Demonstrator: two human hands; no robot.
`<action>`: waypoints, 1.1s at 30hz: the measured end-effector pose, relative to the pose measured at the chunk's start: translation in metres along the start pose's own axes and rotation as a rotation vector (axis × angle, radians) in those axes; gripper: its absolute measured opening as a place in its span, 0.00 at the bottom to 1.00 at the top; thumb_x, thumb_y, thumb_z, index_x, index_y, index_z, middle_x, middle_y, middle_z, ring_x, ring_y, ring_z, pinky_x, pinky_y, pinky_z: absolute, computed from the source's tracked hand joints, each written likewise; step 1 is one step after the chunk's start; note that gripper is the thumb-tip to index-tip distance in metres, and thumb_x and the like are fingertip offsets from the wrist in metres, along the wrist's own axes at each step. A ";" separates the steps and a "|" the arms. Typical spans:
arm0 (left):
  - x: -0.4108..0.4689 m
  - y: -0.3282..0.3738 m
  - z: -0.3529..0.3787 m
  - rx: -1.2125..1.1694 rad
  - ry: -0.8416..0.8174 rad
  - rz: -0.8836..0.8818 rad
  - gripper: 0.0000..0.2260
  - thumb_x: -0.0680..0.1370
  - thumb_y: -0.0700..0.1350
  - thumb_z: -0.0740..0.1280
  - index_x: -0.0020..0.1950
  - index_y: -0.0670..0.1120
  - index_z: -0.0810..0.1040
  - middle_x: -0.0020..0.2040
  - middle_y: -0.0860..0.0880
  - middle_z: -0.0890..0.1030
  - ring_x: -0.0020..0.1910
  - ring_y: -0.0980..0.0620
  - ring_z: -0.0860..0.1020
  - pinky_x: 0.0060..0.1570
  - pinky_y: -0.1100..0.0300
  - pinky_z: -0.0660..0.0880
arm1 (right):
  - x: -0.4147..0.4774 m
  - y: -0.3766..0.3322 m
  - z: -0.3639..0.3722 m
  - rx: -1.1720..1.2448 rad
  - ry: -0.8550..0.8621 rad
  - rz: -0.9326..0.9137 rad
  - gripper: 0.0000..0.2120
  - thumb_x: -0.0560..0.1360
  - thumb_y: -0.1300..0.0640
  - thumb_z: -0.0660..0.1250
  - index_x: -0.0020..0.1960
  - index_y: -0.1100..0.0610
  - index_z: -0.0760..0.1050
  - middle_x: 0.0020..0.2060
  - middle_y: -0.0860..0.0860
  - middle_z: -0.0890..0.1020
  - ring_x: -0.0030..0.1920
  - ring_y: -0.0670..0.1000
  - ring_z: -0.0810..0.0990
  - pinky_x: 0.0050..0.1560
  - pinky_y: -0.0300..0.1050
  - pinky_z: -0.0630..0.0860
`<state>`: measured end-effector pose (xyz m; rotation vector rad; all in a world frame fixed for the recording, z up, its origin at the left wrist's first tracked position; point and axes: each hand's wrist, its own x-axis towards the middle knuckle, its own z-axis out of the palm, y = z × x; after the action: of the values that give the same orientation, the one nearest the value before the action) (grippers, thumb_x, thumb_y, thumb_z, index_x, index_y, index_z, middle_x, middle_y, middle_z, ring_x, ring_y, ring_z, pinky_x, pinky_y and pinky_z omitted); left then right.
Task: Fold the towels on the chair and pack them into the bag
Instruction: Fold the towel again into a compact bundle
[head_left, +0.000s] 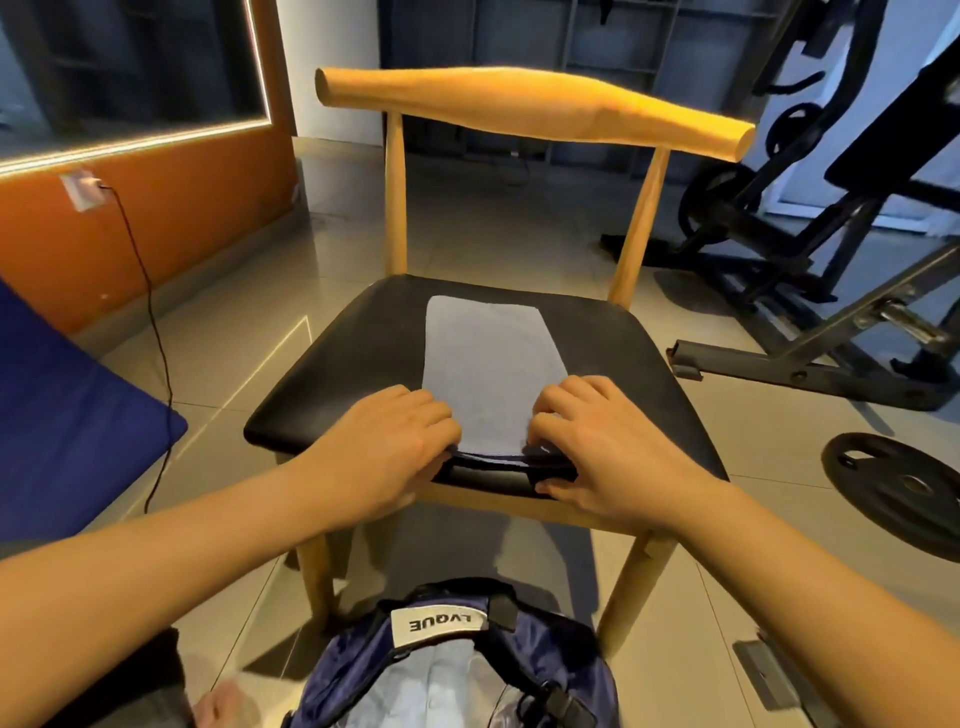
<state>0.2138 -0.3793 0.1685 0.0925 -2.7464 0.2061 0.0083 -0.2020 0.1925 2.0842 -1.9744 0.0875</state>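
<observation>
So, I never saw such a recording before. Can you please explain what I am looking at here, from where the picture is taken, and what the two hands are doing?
There is no machine here. A person wears a camera on the head, and it looks forward and down, so you see their own two bare arms. The wide lens bends the edges of the picture.

In front stands a wooden chair with a black seat. A light blue towel lies flat on it as a long strip. The left hand and the right hand rest on its near end at the seat's front edge, fingers curled at the two near corners. Whether they pinch it firmly, I cannot tell.

On the floor below is an open dark blue bag with something light blue already inside. Gym equipment stands on the right.
</observation>
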 end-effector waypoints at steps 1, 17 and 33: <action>0.001 0.000 -0.002 -0.052 0.024 -0.043 0.04 0.77 0.49 0.72 0.50 0.52 0.81 0.46 0.54 0.82 0.44 0.55 0.79 0.45 0.60 0.78 | -0.001 0.000 0.002 -0.008 0.001 -0.007 0.16 0.74 0.39 0.71 0.58 0.44 0.75 0.56 0.44 0.75 0.58 0.48 0.71 0.67 0.46 0.68; 0.008 -0.017 -0.001 -0.728 0.013 -0.676 0.02 0.80 0.47 0.70 0.48 0.54 0.81 0.40 0.55 0.82 0.39 0.63 0.80 0.34 0.70 0.73 | 0.006 0.022 0.008 0.460 -0.030 0.371 0.13 0.82 0.45 0.64 0.51 0.51 0.82 0.44 0.44 0.76 0.47 0.46 0.74 0.47 0.42 0.72; 0.006 -0.020 0.009 -0.195 0.166 -0.331 0.03 0.79 0.45 0.71 0.51 0.52 0.84 0.47 0.55 0.77 0.47 0.55 0.73 0.45 0.60 0.75 | 0.017 0.014 0.016 0.323 0.193 0.366 0.05 0.77 0.52 0.72 0.45 0.50 0.78 0.46 0.45 0.77 0.45 0.47 0.75 0.44 0.43 0.76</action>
<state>0.2069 -0.4009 0.1647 0.4502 -2.5232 -0.1382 -0.0068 -0.2226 0.1831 1.7700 -2.3117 0.6926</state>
